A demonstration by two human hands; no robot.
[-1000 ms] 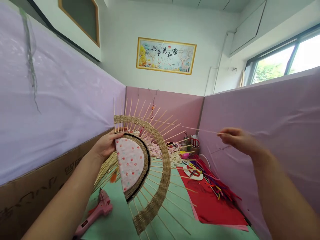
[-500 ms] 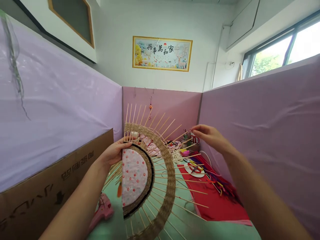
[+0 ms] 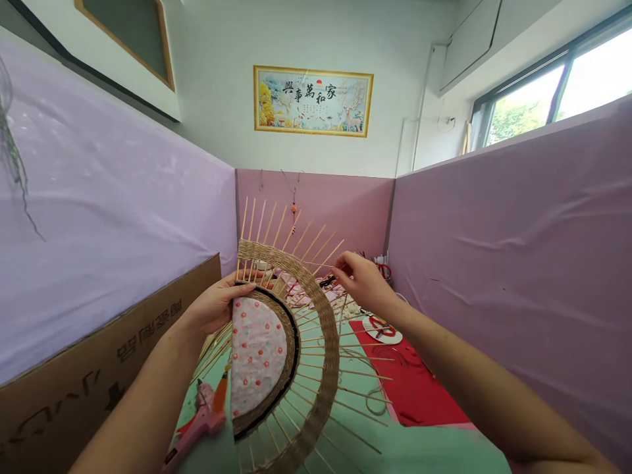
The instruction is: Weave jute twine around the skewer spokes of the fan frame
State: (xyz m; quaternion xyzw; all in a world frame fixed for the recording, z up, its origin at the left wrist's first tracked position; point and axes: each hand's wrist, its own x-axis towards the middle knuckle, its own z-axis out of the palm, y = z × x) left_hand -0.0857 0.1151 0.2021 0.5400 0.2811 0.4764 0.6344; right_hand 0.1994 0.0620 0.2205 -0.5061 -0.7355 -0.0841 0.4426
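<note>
Extending rightward from left grip, woven fan

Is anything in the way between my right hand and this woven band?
No separate object visible; between your right hand and the woven band are only its projecting sticks and the pinched thin strand.

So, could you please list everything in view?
Semicircular woven frame: one, tan, centre
Floral fabric semicircle: one, pale, inside frame
Thin sticks: many, pale, crossing frame
Plastic glue gun: one, pink, lower left
Flat sheet: one, red, right
Flat tabletop: one, green, below
Printed cardboard box: one, brown, left
Gold framed picture: one, multicoloured, top
Partitions: three, lilac/pink, around
Window: one, dark-framed, upper right
Left hand: one, holding frame
Right hand: one, pinching pale strand
</note>
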